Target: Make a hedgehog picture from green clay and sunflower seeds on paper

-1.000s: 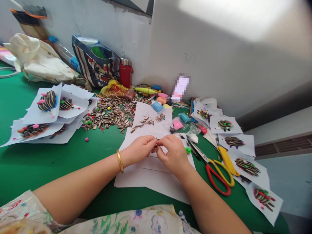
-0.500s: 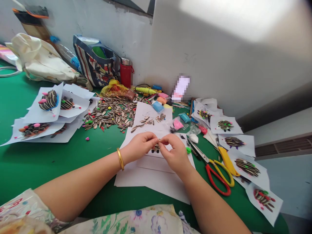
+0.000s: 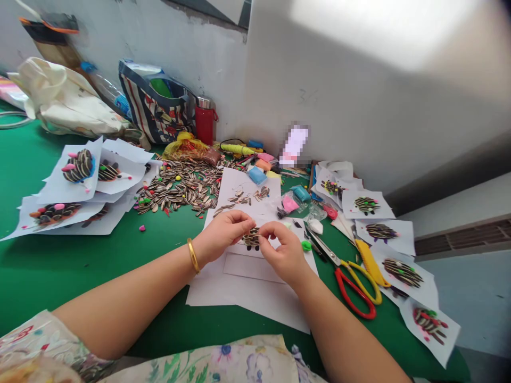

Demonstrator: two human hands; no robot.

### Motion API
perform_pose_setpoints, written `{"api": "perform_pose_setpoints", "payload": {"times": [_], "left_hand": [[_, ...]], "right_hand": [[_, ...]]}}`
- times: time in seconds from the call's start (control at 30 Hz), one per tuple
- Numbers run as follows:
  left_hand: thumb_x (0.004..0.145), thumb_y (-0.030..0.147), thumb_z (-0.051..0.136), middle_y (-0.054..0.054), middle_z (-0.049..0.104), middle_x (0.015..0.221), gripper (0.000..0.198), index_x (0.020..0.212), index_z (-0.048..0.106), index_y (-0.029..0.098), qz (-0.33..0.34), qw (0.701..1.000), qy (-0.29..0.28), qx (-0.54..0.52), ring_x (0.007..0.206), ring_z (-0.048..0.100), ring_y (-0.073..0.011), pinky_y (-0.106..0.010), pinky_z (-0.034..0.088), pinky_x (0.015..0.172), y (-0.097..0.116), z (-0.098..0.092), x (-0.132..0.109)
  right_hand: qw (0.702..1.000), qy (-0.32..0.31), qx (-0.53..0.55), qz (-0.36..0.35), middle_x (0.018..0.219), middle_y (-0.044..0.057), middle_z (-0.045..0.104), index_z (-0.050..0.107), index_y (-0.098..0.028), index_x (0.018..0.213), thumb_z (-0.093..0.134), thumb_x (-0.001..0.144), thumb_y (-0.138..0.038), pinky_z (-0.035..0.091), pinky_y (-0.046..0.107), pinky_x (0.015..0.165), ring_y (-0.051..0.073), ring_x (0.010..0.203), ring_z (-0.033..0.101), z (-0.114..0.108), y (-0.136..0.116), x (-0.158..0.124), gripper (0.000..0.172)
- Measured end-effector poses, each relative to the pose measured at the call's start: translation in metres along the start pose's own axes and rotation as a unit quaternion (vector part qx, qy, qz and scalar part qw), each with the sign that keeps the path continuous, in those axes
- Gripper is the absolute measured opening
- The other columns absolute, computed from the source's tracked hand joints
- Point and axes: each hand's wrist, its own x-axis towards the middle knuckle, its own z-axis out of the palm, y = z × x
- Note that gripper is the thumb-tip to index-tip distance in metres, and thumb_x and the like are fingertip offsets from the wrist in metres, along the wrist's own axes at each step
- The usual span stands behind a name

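Note:
My left hand [image 3: 227, 234], with a gold bangle on its wrist, has thumb and forefinger pinched together; anything between them is too small to make out. Close beside it, my right hand [image 3: 282, 251] is closed in a pinch, and a thin pale sliver seems to stick out from its fingertips. Below and between the fingertips lies a seed figure [image 3: 251, 239] of striped sunflower seeds with black feet, partly hidden by my right hand. It sits on white paper [image 3: 249, 292]. More sunflower seeds [image 3: 241, 197] lie on a sheet just beyond my hands.
A heap of sunflower seeds [image 3: 183, 183] spreads at back left. Scissors [image 3: 355, 282] with red and yellow handles lie right of the paper, beside a yellow cutter [image 3: 371, 260]. Finished seed cards [image 3: 80, 165] are stacked left; others [image 3: 403, 272] line the right. Clay packets [image 3: 290, 203] sit behind.
My hands have moved slightly apart from their touching pinch, left hand to the left and up. More of the seed figure shows between them.

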Motion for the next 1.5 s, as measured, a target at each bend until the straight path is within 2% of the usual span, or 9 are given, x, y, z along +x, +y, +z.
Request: {"api": "perform_pose_setpoints", "payload": {"times": [0.27, 0.43, 0.53, 0.6, 0.83, 1.07, 1.27, 1.4, 1.5], "left_hand": [[0.071, 0.037, 0.077, 0.003, 0.052, 0.062, 0.030, 0.074, 0.056, 0.016, -0.017, 0.995, -0.058, -0.078, 0.044, 0.030, -0.0020, -0.018, 0.016, 0.042, 0.013, -0.008, -0.001], [0.072, 0.041, 0.075, 0.003, 0.050, 0.057, 0.029, 0.072, 0.060, 0.016, -0.057, 0.980, -0.186, 0.046, 0.045, 0.034, -0.0053, -0.019, 0.021, 0.043, 0.014, -0.008, -0.008], [0.071, 0.041, 0.074, 0.001, 0.055, 0.058, 0.025, 0.071, 0.066, 0.017, -0.081, 0.941, -0.277, 0.179, 0.048, 0.041, -0.0084, -0.020, 0.028, 0.043, 0.019, -0.018, -0.008], [0.069, 0.040, 0.074, 0.000, 0.059, 0.058, 0.023, 0.070, 0.069, 0.018, -0.084, 0.916, -0.290, 0.266, 0.048, 0.043, -0.0103, -0.021, 0.031, 0.043, 0.023, -0.028, -0.005], [0.060, 0.033, 0.074, 0.000, 0.066, 0.065, 0.012, 0.065, 0.074, 0.023, -0.045, 0.879, -0.123, 0.458, 0.058, 0.054, -0.0152, -0.023, 0.032, 0.050, 0.032, -0.064, 0.007], [0.070, 0.040, 0.067, -0.003, 0.068, 0.072, 0.018, 0.069, 0.071, 0.022, -0.005, 0.861, 0.013, 0.509, 0.061, 0.054, -0.0175, -0.026, 0.030, 0.052, 0.025, -0.066, 0.013], [0.082, 0.044, 0.059, -0.003, 0.066, 0.063, 0.025, 0.075, 0.070, 0.022, 0.041, 0.879, 0.028, 0.474, 0.061, 0.055, -0.0185, -0.026, 0.031, 0.055, 0.017, -0.045, 0.011], [0.080, 0.047, 0.065, 0.000, 0.065, 0.065, 0.029, 0.092, 0.072, 0.022, 0.111, 0.907, -0.049, 0.402, 0.060, 0.055, -0.0157, -0.024, 0.035, 0.057, 0.009, -0.023, 0.004], [0.087, 0.038, 0.057, -0.002, 0.068, 0.074, 0.023, 0.083, 0.072, 0.021, 0.151, 0.900, -0.082, 0.399, 0.070, 0.058, -0.0162, -0.025, 0.038, 0.063, 0.004, -0.011, 0.001]], "right_hand": [[0.998, 0.036, -0.025, 0.042, 0.076, -0.001, 0.060, 0.058, -0.022, 0.081, 0.054, 0.082, -0.019, 0.043, 0.028, 0.070, 0.015, 0.073, 0.053, -0.006, 0.006, 0.002, 0.006], [0.997, 0.041, -0.035, 0.054, 0.077, -0.001, 0.060, 0.059, -0.022, 0.081, 0.054, 0.081, -0.019, 0.043, 0.028, 0.071, 0.015, 0.074, 0.054, -0.007, 0.009, 0.004, 0.006], [0.996, 0.045, -0.037, 0.066, 0.077, -0.002, 0.061, 0.059, -0.022, 0.081, 0.054, 0.081, -0.019, 0.044, 0.028, 0.071, 0.015, 0.073, 0.054, -0.008, 0.012, 0.006, 0.006], [0.995, 0.045, -0.043, 0.074, 0.076, -0.001, 0.061, 0.059, -0.022, 0.081, 0.054, 0.080, -0.020, 0.044, 0.028, 0.069, 0.015, 0.072, 0.055, -0.009, 0.017, 0.007, 0.006], [0.989, -0.012, -0.093, 0.111, 0.078, 0.000, 0.069, 0.066, -0.023, 0.086, 0.058, 0.079, -0.024, 0.045, 0.028, 0.062, 0.017, 0.069, 0.061, -0.023, 0.039, 0.012, 0.011], [0.974, -0.068, -0.176, 0.124, 0.072, -0.001, 0.067, 0.065, -0.024, 0.075, 0.060, 0.077, -0.021, 0.041, 0.026, 0.057, 0.016, 0.064, 0.059, -0.030, 0.037, 0.015, 0.006], [0.984, -0.056, -0.139, 0.096, 0.077, 0.000, 0.064, 0.065, -0.023, 0.076, 0.059, 0.079, -0.022, 0.043, 0.028, 0.064, 0.016, 0.071, 0.057, -0.028, 0.032, 0.015, 0.007], [0.997, -0.037, -0.052, 0.036, 0.077, 0.000, 0.061, 0.064, -0.022, 0.077, 0.061, 0.082, -0.021, 0.045, 0.028, 0.070, 0.016, 0.076, 0.056, -0.020, 0.016, 0.011, 0.006], [0.998, -0.052, -0.027, 0.005, 0.078, 0.000, 0.062, 0.064, -0.021, 0.079, 0.059, 0.087, -0.022, 0.045, 0.029, 0.072, 0.016, 0.078, 0.057, -0.017, 0.011, 0.009, 0.010]]}}
